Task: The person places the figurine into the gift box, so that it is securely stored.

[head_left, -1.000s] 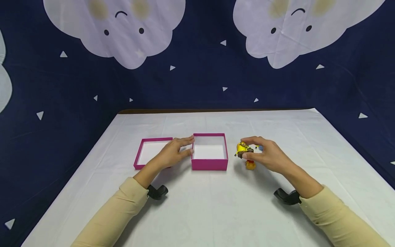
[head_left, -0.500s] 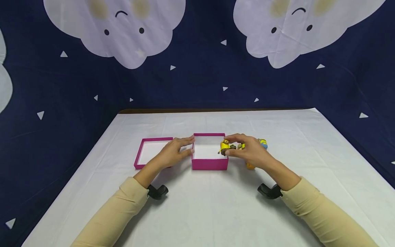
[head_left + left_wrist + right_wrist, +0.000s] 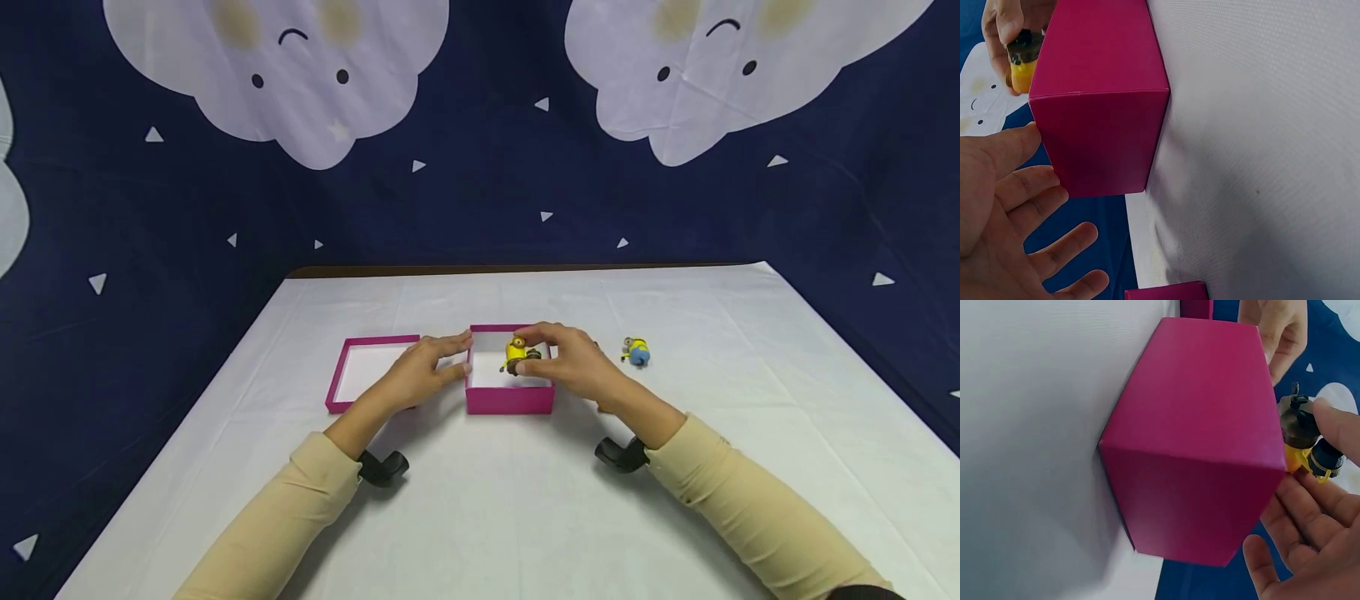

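A magenta box [image 3: 509, 401] with a white inside stands uncovered at the table's middle. My left hand [image 3: 423, 371] touches its left wall with straight fingers; in the left wrist view the fingertips of that hand [image 3: 1016, 212] rest against the box [image 3: 1100, 137]. Over the box's opening, my right hand [image 3: 573, 362] pinches a yellow and dark toy figure [image 3: 515, 353] between thumb and fingers. The right wrist view shows the figure's dark part [image 3: 1299, 422] beside the box rim, held by the right hand [image 3: 1316, 519].
A shallow magenta lid [image 3: 337, 379] lies inner side up, left of the box, partly behind my left hand. On the right lies a yellow and blue figure [image 3: 637, 352]. An orange bit of another toy [image 3: 603, 409] shows below my right wrist. Dark cloth hangs behind the white-covered table [image 3: 495, 508].
My right hand has moved left with the yellow figure, from beside the other toys to above the box. The yellow and blue figure is now uncovered. The left hand has stayed in place.
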Motion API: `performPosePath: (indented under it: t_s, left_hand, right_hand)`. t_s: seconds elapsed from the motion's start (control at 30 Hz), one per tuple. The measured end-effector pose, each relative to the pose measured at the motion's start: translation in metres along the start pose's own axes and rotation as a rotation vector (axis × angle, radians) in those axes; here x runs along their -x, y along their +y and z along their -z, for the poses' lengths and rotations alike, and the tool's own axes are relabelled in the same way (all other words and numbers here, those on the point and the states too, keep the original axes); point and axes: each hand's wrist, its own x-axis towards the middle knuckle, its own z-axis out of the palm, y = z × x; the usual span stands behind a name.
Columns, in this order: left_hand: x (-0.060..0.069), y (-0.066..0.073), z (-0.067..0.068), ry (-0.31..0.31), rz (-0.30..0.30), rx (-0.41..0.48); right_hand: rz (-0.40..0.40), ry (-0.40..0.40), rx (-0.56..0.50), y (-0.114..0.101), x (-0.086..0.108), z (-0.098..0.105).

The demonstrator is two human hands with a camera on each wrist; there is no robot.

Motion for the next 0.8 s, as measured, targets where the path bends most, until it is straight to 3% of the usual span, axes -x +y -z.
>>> performPosePath:
  t_s: [0.5, 0.8]
  left_hand:
    - [-0.001, -0.006, 0.000, -0.037, -0.026, 0.037]
    - [-0.002, -0.010, 0.002, -0.072, -0.029, 0.064]
  right_hand:
    - [0.065, -0.046, 0.113, -0.006, -0.025, -0.026]
    - [0.041, -0.046, 0.244, -0.009, -0.031, -0.032]
